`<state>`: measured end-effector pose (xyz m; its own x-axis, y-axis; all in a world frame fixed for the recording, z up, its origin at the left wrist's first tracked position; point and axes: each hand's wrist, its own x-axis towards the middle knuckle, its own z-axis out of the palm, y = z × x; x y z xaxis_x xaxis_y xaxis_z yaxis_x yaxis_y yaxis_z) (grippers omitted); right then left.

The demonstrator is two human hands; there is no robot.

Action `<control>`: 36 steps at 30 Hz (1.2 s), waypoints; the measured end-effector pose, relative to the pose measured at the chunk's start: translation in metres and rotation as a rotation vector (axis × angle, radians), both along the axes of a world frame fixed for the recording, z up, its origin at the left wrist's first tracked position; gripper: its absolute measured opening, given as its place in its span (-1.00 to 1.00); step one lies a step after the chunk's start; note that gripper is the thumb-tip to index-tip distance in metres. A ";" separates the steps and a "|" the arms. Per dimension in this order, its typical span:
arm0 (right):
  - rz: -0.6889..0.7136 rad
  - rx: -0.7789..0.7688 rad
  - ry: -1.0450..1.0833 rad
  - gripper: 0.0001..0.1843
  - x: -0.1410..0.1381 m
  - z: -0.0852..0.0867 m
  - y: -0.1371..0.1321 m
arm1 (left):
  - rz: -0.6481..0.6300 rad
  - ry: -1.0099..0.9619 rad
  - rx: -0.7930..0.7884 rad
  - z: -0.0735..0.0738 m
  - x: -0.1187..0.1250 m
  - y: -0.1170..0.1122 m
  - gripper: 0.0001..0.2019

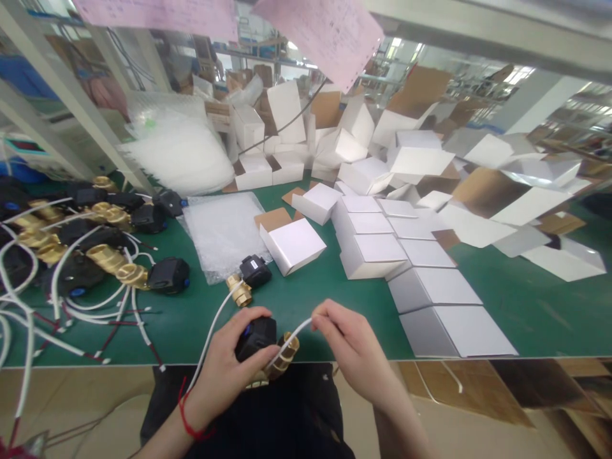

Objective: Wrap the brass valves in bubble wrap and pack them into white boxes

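At the front edge of the green table, my left hand point(239, 347) is closed around a motorized ball valve point(258, 338) with a black actuator and a brass body. The thumb lies across the valve near its brass end. My right hand point(347, 341) pinches the valve's white cable point(299, 329), which arcs up from beside the brass port. A second motorized valve point(255, 271) lies just beyond my left hand, its white cable running down behind that wrist. Past it lie bubble wrap bags point(224, 223) and an open white box point(297, 243).
Several brass valves with cables point(115, 261) crowd the left side. Closed white boxes point(444, 277) stand in rows to the right. Open boxes point(354, 146) are heaped at the back, beside a stack of bubble wrap point(176, 146). Pink sheets point(325, 38) hang overhead.
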<state>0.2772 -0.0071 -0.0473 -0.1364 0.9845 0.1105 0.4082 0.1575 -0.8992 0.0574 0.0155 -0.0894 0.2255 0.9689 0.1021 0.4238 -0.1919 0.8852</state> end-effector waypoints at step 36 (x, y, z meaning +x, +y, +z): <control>-0.120 0.563 -0.094 -0.83 -0.060 -0.058 -0.026 | 0.487 -0.784 -0.445 0.007 0.026 -0.001 -0.34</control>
<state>0.2167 -0.0334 -0.1056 -0.0617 0.7869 0.6140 0.5270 0.5481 -0.6494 0.0835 0.0146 -0.0821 -0.1778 0.9237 -0.3392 -0.3608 0.2595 0.8958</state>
